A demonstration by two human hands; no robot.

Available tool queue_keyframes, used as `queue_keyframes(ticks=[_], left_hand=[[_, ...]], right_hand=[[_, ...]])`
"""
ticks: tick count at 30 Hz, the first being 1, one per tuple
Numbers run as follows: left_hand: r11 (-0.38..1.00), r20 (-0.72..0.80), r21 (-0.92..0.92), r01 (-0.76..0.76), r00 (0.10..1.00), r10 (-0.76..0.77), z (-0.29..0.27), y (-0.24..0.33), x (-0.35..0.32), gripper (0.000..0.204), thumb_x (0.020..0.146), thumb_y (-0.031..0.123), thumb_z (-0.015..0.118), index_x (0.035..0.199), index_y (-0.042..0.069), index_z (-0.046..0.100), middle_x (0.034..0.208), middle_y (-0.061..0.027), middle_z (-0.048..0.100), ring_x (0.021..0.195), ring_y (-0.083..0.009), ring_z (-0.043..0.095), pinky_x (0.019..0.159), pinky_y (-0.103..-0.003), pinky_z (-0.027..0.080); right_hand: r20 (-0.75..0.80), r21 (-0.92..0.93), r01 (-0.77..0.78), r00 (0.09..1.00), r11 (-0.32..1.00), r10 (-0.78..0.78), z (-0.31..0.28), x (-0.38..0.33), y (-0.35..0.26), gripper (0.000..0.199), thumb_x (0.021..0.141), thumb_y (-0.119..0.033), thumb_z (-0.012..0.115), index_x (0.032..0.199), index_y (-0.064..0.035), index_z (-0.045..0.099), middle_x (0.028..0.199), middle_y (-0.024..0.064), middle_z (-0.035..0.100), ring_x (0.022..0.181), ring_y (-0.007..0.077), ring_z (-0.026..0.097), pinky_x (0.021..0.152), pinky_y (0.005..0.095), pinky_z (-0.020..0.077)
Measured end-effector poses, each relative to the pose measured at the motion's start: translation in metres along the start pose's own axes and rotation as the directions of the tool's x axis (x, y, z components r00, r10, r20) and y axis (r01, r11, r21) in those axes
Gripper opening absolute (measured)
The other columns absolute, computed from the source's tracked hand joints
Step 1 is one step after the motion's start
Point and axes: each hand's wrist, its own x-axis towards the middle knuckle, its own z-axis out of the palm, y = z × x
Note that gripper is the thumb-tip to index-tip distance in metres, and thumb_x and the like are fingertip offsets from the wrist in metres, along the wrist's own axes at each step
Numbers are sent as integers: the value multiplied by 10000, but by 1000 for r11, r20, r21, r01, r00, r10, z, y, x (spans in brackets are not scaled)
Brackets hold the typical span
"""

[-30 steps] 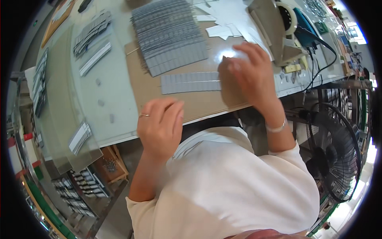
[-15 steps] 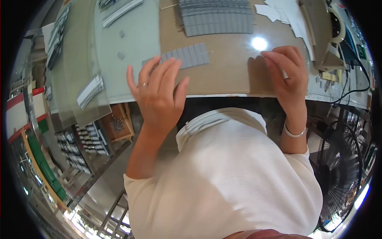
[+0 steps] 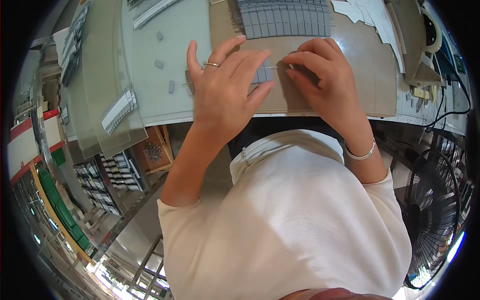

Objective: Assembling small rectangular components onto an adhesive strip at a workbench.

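A short strip of grey rectangular tiles (image 3: 263,75) lies on the brown board (image 3: 345,95), mostly covered by my left hand (image 3: 225,87). The fingers of that hand are stretched and spread, with the index fingertip near the strip's far edge and the thumb by its near edge. A thin pale strand (image 3: 273,67) sticks out of the strip's right end. Just right of this strand is my right hand (image 3: 327,75), its fingers curved. Its thumb and index tips are slightly apart, and nothing shows between them.
A larger sheet of grey tiles (image 3: 285,22) lies beyond my hands. Loose grey tiles (image 3: 158,64) are scattered on the greenish surface at left. White cut pieces (image 3: 370,17) lie at far right, near a beige device (image 3: 425,65). A black fan (image 3: 432,215) stands at right.
My left hand has moved right, over the tile strip. My right hand has moved left, to the strip's right end. The view has shifted slightly, and another loose tile shows at left.
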Motion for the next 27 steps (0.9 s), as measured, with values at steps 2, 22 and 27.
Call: queue_keyframes(ticks=[2,22,27], left_hand=[[1000,-12,-28,10,1000,-11,2,-3,-2,452,745,212,797,1168,129,663,1069,13,678,1201,-231,559,1109,-645,161],[998,52,36,60,997,-62,-15,-4,-33,455,849,218,706,1277,99,606,1267,-32,647,1270,-287,537,1168,-603,105],[994,124,111,-19,992,5,-17,-5,-44,459,916,293,633,1325,101,554,1331,-29,622,1315,-298,506,1152,-650,70]], right_hand=[[7,0,2,1000,1000,-2,5,1,-2,241,731,37,746,952,-50,708,902,71,618,864,265,560,740,351,484],[-48,20,-127,991,992,128,-62,-26,20,227,669,18,791,852,-103,731,774,13,520,775,204,497,658,310,412],[-19,-40,-250,968,967,249,-82,-51,32,230,673,32,784,862,-97,757,773,11,538,801,191,515,690,294,424]])
